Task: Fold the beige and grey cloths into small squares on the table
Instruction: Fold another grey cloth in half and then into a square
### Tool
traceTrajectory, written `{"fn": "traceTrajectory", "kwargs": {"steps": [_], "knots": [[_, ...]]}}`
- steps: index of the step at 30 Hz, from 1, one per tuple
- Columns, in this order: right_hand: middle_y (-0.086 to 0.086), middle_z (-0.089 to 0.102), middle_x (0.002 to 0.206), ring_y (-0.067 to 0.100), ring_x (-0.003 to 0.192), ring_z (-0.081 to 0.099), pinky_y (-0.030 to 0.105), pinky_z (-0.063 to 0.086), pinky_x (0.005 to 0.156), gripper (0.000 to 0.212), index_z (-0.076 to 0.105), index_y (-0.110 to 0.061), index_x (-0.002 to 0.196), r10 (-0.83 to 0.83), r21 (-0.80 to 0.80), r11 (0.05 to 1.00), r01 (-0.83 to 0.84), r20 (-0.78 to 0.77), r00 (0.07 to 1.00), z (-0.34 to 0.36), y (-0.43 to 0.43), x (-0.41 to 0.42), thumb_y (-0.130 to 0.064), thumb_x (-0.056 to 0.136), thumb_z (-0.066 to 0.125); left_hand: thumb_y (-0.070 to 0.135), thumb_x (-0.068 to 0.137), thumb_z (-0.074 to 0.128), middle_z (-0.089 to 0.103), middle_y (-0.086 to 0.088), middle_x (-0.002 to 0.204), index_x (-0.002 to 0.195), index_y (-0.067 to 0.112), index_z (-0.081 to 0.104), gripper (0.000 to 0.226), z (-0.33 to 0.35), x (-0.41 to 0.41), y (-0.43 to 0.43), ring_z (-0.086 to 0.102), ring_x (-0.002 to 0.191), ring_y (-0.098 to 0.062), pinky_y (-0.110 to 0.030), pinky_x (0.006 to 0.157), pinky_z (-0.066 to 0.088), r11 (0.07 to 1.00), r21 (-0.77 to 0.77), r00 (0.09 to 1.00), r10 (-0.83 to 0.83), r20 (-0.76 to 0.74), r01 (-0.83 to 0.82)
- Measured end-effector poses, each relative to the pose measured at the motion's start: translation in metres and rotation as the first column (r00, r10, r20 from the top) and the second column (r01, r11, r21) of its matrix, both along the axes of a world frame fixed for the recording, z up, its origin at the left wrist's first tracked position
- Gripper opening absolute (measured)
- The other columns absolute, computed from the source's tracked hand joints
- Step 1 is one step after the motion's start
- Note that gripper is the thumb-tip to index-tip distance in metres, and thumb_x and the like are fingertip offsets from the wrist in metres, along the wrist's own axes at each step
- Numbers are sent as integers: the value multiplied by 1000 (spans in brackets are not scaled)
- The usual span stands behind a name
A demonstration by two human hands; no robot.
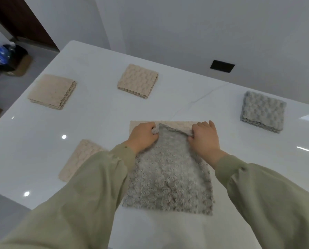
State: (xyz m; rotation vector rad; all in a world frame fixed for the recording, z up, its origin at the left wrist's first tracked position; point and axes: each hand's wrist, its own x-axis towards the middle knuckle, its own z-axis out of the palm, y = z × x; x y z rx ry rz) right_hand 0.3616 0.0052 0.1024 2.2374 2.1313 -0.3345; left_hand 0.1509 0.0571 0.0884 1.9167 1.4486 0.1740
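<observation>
Cloths dotted a glossy white table (99, 123); pale wall behind, grey floor at left. Nubbly grey cloth (168, 177) lay open at near middle, over a beige cloth (175, 124). Folded: far-left beige square (52, 91), middle beige square (137, 81), right grey square (263, 112). Left hand (143, 136) and right hand (204, 139) each pinched a far corner of the open grey one.

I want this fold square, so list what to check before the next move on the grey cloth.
1. Left hand pinches the grey cloth's far left corner: ok.
2. Right hand pinches its far right corner: ok.
3. Near edge lies flat on the table: ok.
4. Beige cloth underneath is free of both grips: cannot tell.
5. Folded grey square sits apart from the work: ok.
</observation>
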Motion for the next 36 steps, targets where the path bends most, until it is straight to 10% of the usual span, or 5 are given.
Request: {"fn": "traceTrajectory", "kwargs": {"steps": [4, 14, 24, 31, 36], "knots": [[2, 43, 63, 20, 61, 40, 30, 30, 53, 25, 37, -14, 66, -197, -144, 979, 146, -459, 866, 20, -8, -3, -17, 86, 53, 19, 86, 63, 38, 3, 64, 64, 17, 41, 32, 27, 14, -10, 37, 58, -11, -25, 54, 25, 977, -204, 979, 99, 176, -62], [4, 61, 105, 23, 99, 58, 36, 48, 86, 20, 61, -10, 108, -239, -172, 971, 166, -744, 624, 73, -62, 50, -13, 90, 52, 12, 90, 60, 65, -10, 87, 85, 11, 63, 6, 88, 86, -91, 63, 81, -23, -34, 75, 51, 839, -510, 750, 460, 475, -192], [27, 66, 100, 39, 86, 64, 33, 48, 64, 22, 64, 3, 102, -159, -122, 987, 102, -794, 587, 121, -160, 147, -14, 92, 56, 6, 96, 45, 64, -13, 103, 107, 4, 58, 17, 128, 175, -207, 64, 90, -23, -32, 76, 56, 738, -671, 413, 636, 652, -77], [14, 70, 90, 26, 81, 65, 33, 56, 71, 12, 67, -1, 95, -337, -434, 886, -164, -845, 414, 145, -206, 218, -6, 91, 56, 8, 97, 39, 63, -14, 110, 115, 4, 54, 24, 141, 213, -250, 63, 97, -24, -34, 86, 52, 677, -725, 503, 586, 636, 127], [17, 59, 88, 26, 81, 54, 32, 47, 69, 16, 62, 2, 98, -344, -516, 842, -158, -739, 580, 136, -205, 254, -10, 88, 61, 12, 97, 49, 66, -11, 98, 104, 4, 59, 16, 132, 216, -249, 66, 84, -20, -31, 75, 57, 678, -731, 629, 600, 495, -72]]}}
